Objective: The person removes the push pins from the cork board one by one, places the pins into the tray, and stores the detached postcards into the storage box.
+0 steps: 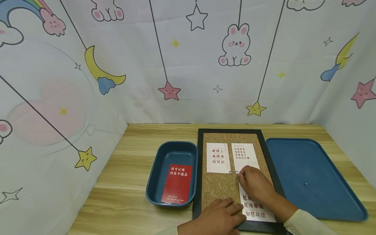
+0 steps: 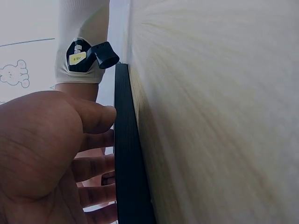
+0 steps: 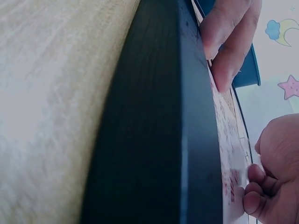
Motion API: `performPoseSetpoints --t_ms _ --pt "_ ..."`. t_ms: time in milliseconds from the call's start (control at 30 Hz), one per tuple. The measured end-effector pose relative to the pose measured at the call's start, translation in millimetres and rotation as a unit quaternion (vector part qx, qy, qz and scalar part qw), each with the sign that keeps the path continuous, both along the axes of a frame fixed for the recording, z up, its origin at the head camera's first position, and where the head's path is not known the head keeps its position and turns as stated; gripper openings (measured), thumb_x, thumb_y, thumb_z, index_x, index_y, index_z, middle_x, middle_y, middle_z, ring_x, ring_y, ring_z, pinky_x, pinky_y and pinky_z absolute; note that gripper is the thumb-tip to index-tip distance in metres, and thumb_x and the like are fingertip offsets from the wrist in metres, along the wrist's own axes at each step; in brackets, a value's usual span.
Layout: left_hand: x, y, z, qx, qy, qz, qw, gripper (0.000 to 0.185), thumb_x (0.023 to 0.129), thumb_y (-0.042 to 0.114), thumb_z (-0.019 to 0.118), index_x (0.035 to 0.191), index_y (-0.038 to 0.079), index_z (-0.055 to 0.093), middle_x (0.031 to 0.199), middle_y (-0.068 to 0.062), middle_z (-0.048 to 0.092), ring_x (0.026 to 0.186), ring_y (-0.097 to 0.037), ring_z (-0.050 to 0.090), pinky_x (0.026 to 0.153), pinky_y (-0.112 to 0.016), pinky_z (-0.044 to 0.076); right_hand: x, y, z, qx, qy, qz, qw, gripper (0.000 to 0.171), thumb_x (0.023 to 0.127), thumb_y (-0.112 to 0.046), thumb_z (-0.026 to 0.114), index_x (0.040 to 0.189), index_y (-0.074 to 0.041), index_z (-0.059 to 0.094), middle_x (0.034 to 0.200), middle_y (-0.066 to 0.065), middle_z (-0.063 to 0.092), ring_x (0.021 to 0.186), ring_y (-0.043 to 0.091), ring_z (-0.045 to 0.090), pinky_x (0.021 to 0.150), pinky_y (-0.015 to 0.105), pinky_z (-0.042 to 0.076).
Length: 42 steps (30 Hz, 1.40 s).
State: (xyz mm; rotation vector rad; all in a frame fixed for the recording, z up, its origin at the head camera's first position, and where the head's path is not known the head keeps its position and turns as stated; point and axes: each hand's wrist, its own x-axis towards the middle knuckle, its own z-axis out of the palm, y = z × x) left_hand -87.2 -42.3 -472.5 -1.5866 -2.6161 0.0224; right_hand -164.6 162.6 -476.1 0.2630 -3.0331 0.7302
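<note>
A cork board [image 1: 217, 189] in a black frame [image 1: 200, 163] lies on the table. A white card [image 1: 216, 158] with red print sits at its upper left, a clear push pin [image 1: 230, 172] at its lower right corner. Right of it is a second printed card [image 1: 243, 153], and another printed part [image 1: 255, 207] shows lower down. My right hand [image 1: 258, 184] has curled fingers and pinches a small clear push pin [image 1: 236, 172] at the second card's lower left, hiding part of the print. My left hand [image 1: 217, 217] rests with spread fingers on the board's lower part, fingertips at the lower print.
Left of the board stands a blue basin [image 1: 157, 163] holding a red card [image 1: 177, 184] with white print. On the right lies a flat blue tray [image 1: 305, 156] with one small pin [image 1: 305, 184] on it. A patterned white curtain [image 1: 199, 107] hangs behind the wooden table [image 1: 117, 202].
</note>
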Motion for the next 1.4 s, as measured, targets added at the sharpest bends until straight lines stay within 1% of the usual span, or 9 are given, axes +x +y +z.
performPoseSetpoints --t_ms 133,300,567,700,900,1000,1200,1400 --pt "-0.4 -0.2 -0.5 -0.001 -0.004 -0.001 1.0000 0.046 0.098 0.053 0.063 0.139 0.033 0.063 0.146 0.009 0.054 0.132 -0.015 0.048 0.099 -0.029 0.044 -0.7 0.5 -1.0 -0.011 -0.003 -0.002 1.000 0.014 0.101 -0.017 0.059 0.091 -0.008 0.057 0.070 0.001 0.050 0.061 0.016 0.048 0.054 0.033 0.040" --pt "-0.6 -0.4 -0.6 0.000 -0.005 -0.002 1.0000 0.046 0.098 0.053 0.063 0.139 0.033 0.063 0.146 0.009 0.054 0.132 -0.015 0.048 0.099 -0.029 0.044 -1.4 1.3 -1.6 -0.017 -0.003 0.001 1.000 0.013 0.101 -0.017 0.059 0.091 -0.008 0.057 0.070 0.001 0.049 0.061 0.016 0.048 0.054 0.033 0.039" --pt "-0.4 -0.7 -0.4 -0.001 0.010 -0.003 0.9999 0.046 0.097 0.054 0.063 0.138 0.033 0.063 0.146 0.009 0.054 0.130 -0.015 0.048 0.098 -0.028 0.044 -2.0 1.5 -1.1 -0.016 0.002 0.010 1.000 0.013 0.100 -0.017 0.061 0.091 -0.008 0.058 0.071 0.000 0.049 0.062 0.015 0.048 0.054 0.032 0.039" --pt "-0.3 -0.8 0.5 -0.005 0.009 -0.002 0.9999 0.046 0.098 0.054 0.062 0.138 0.033 0.063 0.146 0.009 0.054 0.131 -0.014 0.048 0.098 -0.028 0.044 -1.5 1.5 0.2 -0.017 -0.001 0.010 1.000 0.012 0.099 -0.017 0.062 0.093 -0.007 0.059 0.075 0.000 0.053 0.065 0.015 0.049 0.057 0.033 0.042" --pt "-0.7 -1.7 1.4 0.000 -0.018 -0.004 0.9998 0.045 0.099 0.052 0.060 0.140 0.032 0.062 0.147 0.009 0.053 0.132 -0.014 0.047 0.100 -0.029 0.044 -0.4 3.1 3.1 -0.020 -0.004 0.019 1.000 0.010 0.098 -0.015 0.064 0.096 -0.006 0.061 0.081 0.001 0.059 0.070 0.015 0.054 0.063 0.035 0.047" --pt "-0.4 -2.4 1.9 0.004 -0.023 -0.008 0.9997 0.046 0.100 0.052 0.060 0.141 0.031 0.062 0.147 0.008 0.053 0.133 -0.015 0.047 0.100 -0.029 0.044 -0.1 4.7 5.0 -0.018 -0.010 0.026 0.999 0.008 0.098 -0.015 0.064 0.095 -0.007 0.063 0.083 0.002 0.060 0.073 0.014 0.056 0.066 0.037 0.050" --pt "-0.4 -3.4 -0.3 0.008 -0.023 -0.011 0.9996 0.046 0.102 0.053 0.056 0.141 0.030 0.062 0.148 0.007 0.053 0.133 -0.015 0.047 0.102 -0.029 0.043 1.1 6.7 9.5 -0.011 -0.001 0.047 0.999 0.007 0.097 -0.014 0.065 0.092 -0.009 0.064 0.084 0.001 0.063 0.077 0.013 0.059 0.069 0.039 0.052" --pt "0.5 -3.6 -1.6 0.010 -0.021 -0.012 0.9997 0.046 0.102 0.054 0.053 0.140 0.030 0.062 0.147 0.007 0.053 0.132 -0.015 0.048 0.102 -0.028 0.043 1.0 11.3 9.8 0.004 0.005 0.034 0.999 0.007 0.096 -0.016 0.067 0.092 -0.011 0.065 0.084 0.002 0.066 0.078 0.014 0.062 0.069 0.039 0.052"
